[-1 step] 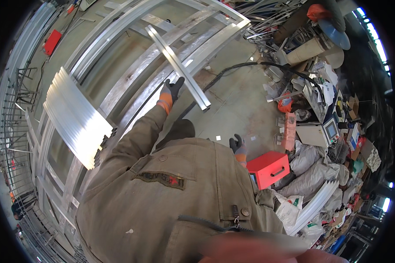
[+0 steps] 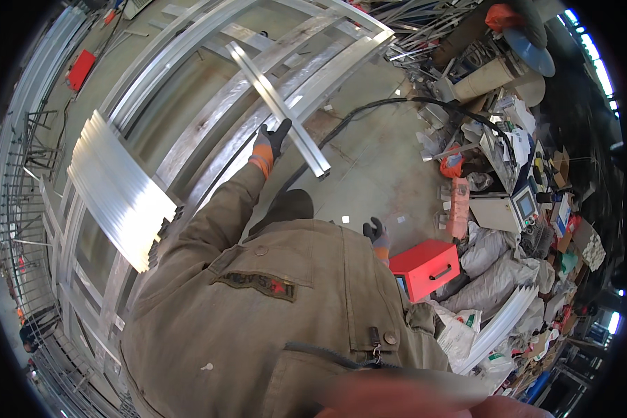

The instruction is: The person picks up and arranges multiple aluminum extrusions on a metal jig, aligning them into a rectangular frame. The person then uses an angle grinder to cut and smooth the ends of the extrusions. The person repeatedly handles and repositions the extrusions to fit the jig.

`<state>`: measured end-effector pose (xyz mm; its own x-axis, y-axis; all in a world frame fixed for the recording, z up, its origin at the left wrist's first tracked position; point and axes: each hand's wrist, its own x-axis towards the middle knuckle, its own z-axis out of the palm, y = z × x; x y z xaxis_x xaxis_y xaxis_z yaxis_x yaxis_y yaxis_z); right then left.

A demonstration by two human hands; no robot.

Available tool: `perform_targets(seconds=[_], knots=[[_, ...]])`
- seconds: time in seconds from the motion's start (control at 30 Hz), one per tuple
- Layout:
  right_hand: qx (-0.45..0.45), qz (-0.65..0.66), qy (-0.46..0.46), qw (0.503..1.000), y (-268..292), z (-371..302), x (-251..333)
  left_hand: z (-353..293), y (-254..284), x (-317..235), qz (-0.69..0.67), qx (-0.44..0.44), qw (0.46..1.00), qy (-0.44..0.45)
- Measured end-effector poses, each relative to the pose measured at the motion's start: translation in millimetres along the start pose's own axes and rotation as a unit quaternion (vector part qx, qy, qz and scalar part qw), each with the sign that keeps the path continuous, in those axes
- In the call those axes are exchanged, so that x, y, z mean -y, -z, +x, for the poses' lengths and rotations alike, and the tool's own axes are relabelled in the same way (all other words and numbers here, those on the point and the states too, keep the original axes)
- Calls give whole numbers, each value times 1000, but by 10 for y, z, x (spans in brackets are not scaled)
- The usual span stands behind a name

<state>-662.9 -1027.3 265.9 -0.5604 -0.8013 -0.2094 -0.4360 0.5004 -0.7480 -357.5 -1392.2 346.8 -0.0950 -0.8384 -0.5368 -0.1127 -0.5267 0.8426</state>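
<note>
My left hand (image 2: 274, 141), in a dark glove with an orange cuff, reaches forward with thumb and fingers apart. It is right beside a single silver metal profile (image 2: 277, 106), which lies slantwise across the rack's beams with its near end sticking out over the floor. Whether the fingertips touch the profile is unclear. Low at my right side, my right hand (image 2: 377, 233) wears a similar glove. Its fingers are slightly bent and apart, with nothing seen in them, and it is just beyond a red box-shaped machine (image 2: 425, 268) with a black handle.
A row of silver profiles (image 2: 118, 191) lies on the metal rack (image 2: 209, 122) to the left. A black cable (image 2: 369, 106) curves over the floor. On the right are scrap, sacks (image 2: 498, 275) and a control box with a screen (image 2: 526, 205). Another red box (image 2: 81, 70) stands far left.
</note>
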Motion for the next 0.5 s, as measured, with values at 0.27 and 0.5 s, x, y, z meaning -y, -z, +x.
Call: perform_targets(seconds=[0.27,0.5], knots=[[-58,17,-38,997,-405,610,-1821,1437,-374,441,82,-176,977,-89],[136,-39,-172,975,495,2051,-2877,1203,-548,148,60,-212,961,-166]])
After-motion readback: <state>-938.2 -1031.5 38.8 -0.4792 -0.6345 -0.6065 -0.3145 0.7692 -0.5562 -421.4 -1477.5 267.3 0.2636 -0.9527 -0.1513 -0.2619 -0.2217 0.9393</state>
